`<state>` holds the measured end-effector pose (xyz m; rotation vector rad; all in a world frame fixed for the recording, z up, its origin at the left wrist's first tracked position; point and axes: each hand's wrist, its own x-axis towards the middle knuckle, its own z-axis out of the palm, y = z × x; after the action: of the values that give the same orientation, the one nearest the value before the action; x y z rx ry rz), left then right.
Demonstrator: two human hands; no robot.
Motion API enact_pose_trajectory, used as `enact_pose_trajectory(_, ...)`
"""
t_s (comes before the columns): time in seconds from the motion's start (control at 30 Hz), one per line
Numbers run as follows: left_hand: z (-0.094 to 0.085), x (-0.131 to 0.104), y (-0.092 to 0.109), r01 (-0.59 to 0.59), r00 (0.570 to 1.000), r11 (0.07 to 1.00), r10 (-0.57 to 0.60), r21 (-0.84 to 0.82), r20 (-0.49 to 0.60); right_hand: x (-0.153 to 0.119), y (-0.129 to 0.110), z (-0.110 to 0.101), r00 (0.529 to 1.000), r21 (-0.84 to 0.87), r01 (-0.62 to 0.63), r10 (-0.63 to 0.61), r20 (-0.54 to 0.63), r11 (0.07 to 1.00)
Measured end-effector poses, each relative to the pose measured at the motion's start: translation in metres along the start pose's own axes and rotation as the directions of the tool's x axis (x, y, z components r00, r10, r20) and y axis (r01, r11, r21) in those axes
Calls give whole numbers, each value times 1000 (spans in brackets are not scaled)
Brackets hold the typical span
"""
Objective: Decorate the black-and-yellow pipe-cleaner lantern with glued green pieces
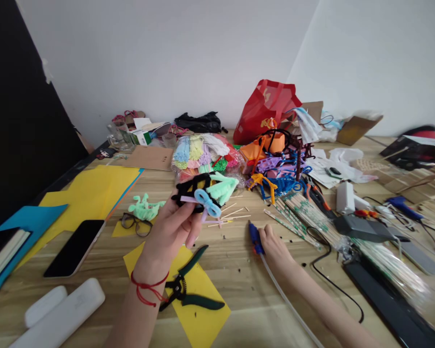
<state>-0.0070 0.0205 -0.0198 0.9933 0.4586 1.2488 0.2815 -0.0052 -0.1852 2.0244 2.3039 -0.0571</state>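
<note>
Pruners (178,287) on paper (203,323), red bag (256,112) beyond glue gun (254,235)

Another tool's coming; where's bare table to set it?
A nearly bare patch lies between the yellow sheet under the shears and the pale cord; a smaller one between that sheet and the phone. Crowded: around the red bag, and right, among the bundled sticks.
</note>
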Motion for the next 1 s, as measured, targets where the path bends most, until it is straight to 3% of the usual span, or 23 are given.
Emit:
enact_pose_trajectory(0.13, -1, 3, -2, 19, 999, 1000, -19, 11, 35, 0, -4, -13, 994, 1, -7, 6, 107, 1000)
enact_pose_trajectory(0.3, 8, 2, 0, -7, 1000, 999, 7, 34, 20, 12, -23, -19, 959, -63, -228, 235, 160, 972)
enact_pose_trajectory(0.43, 11, 0, 2, -21, 1000, 999, 20, 35, 14, 23, -28, -24, 932, -9, -301, 296, 211, 954)
enact_pose_trajectory(0.6, 9, 0, 3, -3, 999, 999, 1, 33, 54, 26, -17, -48, 958, 203, -213, 164, 235, 956)
enact_pose_trajectory(0.67, 9, -1, 4, -8, 998, 1000, 7, 29, 56, 24, -13, -66, 982, 320, -135, 84, 170, 938)
enact_pose_trajectory(0.77, 8, -3, 4, -4, 998, 1000, 2, 23, 66, 15, -15, -100, 1000, 483, 11, 4, -31, 875)
enact_pose_trajectory(0.87, 6, -4, 2, 6, 995, 1000, -8, 20, 100, 2, -32, -133, 971, 627, 187, -45, -236, 756)
enact_pose_trajectory(0.93, 6, -4, 1, 2, 994, 1000, -5, 22, 110, -5, -48, -151, 857, 781, 477, -14, -515, 403)
enact_pose_trajectory(1.0, 6, -4, 0, 1, 995, 1000, -4, 24, 102, -10, -65, -165, 746, 747, 643, 81, -661, 170)
